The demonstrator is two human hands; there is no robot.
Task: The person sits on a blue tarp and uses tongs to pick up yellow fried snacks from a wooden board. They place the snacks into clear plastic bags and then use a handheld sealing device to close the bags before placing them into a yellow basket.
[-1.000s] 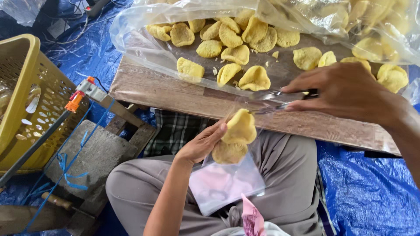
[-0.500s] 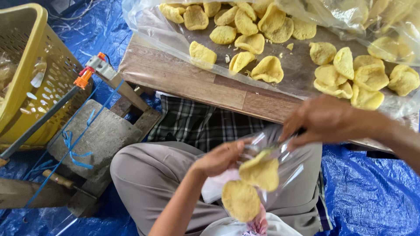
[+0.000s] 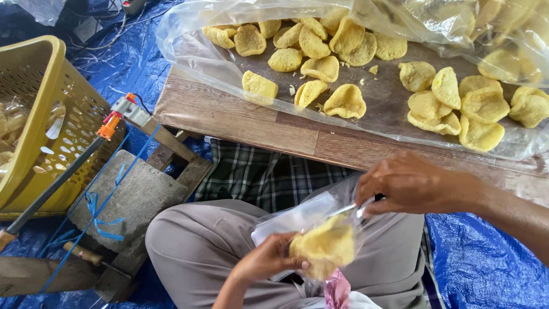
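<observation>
Hands first: we see our left hand (image 3: 266,260) low in the view, above our lap, with its fingers curled shut around a small stack of yellow crackers (image 3: 325,247). The thumb lies across the near edge of the stack and the crackers rest against the palm. Our right hand (image 3: 409,184) sits just above and to the right, closed in a pinch on the upper edge of a small clear plastic bag (image 3: 311,214); the fingertips press together on the film, and something thin and pale shows between them, though we cannot tell what it is. The bag hangs between the two hands, and the held crackers lie within or against its lower part; whether they are fully inside we cannot tell, since the film is clear and creased.

We sit cross-legged in grey trousers (image 3: 200,240), with a checked cloth (image 3: 257,174) beneath the far edge of our knees. Just beyond our hands runs a wooden board (image 3: 240,123), and on it lies a large clear plastic sheet (image 3: 189,48) bearing many loose yellow crackers (image 3: 343,102), some alone, others heaped to the right. To our left stands a yellow plastic basket (image 3: 34,109), and beside it a grey concrete block (image 3: 131,194) with a blue string around it. Blue tarpaulin (image 3: 486,269) covers the ground around us.
</observation>
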